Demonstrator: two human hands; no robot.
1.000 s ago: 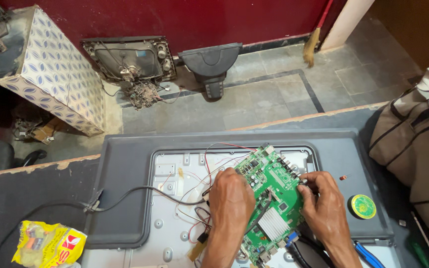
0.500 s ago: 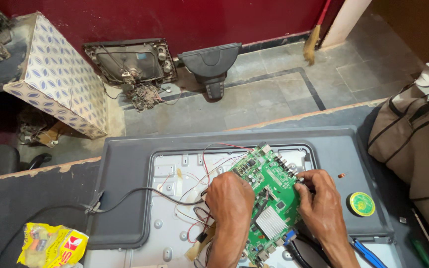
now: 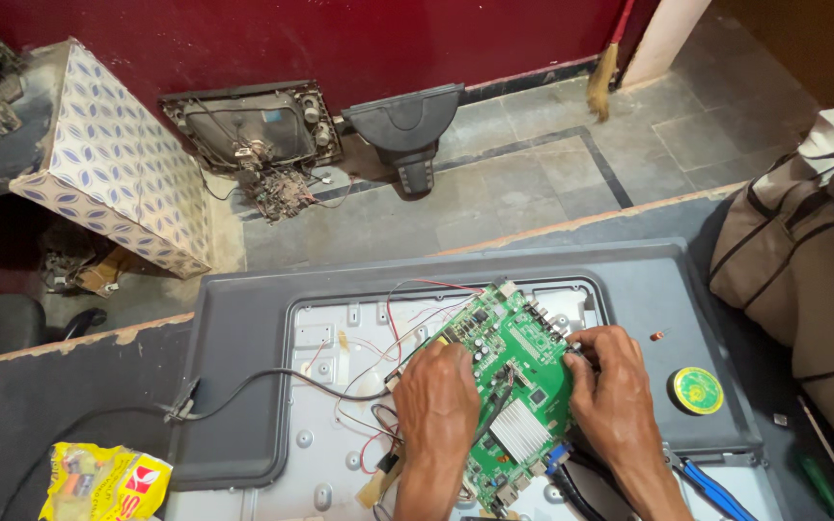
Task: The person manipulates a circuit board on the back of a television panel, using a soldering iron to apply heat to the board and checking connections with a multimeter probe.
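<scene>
Both hands, left (image 3: 438, 403) and right (image 3: 612, 391), closed on green board (image 3: 514, 386) lower centre; yellow packet (image 3: 103, 482) lower left; round yellow-green tape roll (image 3: 696, 390) right.

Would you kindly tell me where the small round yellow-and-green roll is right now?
In the head view, the small round yellow-and-green roll lies on the grey television back panel, just beyond the right hand, which rests at the green circuit board.

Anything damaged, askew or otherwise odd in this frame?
Yes. The green circuit board sits askew on the opened television back, held between the left hand and right hand. Loose red and white wires sprawl beside it. On the floor, a gutted picture tube leans against the red wall.
</scene>
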